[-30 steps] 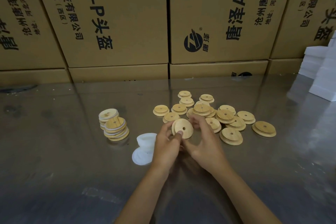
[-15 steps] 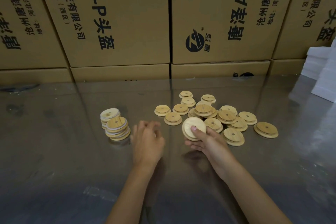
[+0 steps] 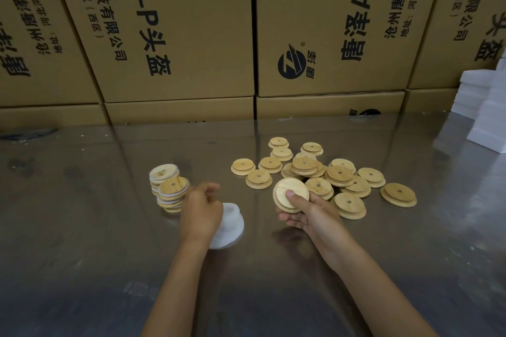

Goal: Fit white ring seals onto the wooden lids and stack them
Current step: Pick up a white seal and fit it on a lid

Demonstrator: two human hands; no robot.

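lid in hand: round pale wooden lid (image 3: pixel 290 194), held tilted in right hand (image 3: pixel 309 213), thumb across the face, fingers curled under the back. No white band visible on it, so likely unsealed.
left hand (image 3: pixel 201 213): fingers curled, over the pile of white ring seals (image 3: pixel 228 224) just beside the two stacks. Can't tell if a ring is pinched, view blocked by the hand's back.
seals: thin, white, look soft and floppy; judged near weightless and stretchy. Best pinched at the rim, one at a time; they may cling together in the pile.
lids, handling: stiff, light, smooth wood with stepped edge and centre hole. Probably slick on the flat faces. Grip by the wide rim so the narrow step stays exposed for the ring.
loose supply: scattered heap of bare wooden lids (image 3: pixel 339 175) on the right, some overlapping, one (image 3: pixel 398 194) slightly apart.
done: two leaning stacks of sealed lids (image 3: pixel 169 189) on the left, white edges showing. Top of the near stack is offset; a nudge could tip it.
surface: shiny grey metal table (image 3: pixel 82 241), likely slippery, lids would slide.
room: open table toward the camera and far left. Brown cardboard cartons (image 3: pixel 175 35) wall off the back; white foam blocks (image 3: pixel 487 107) far right, well apart.
risk: left hand works right next to the stacks.
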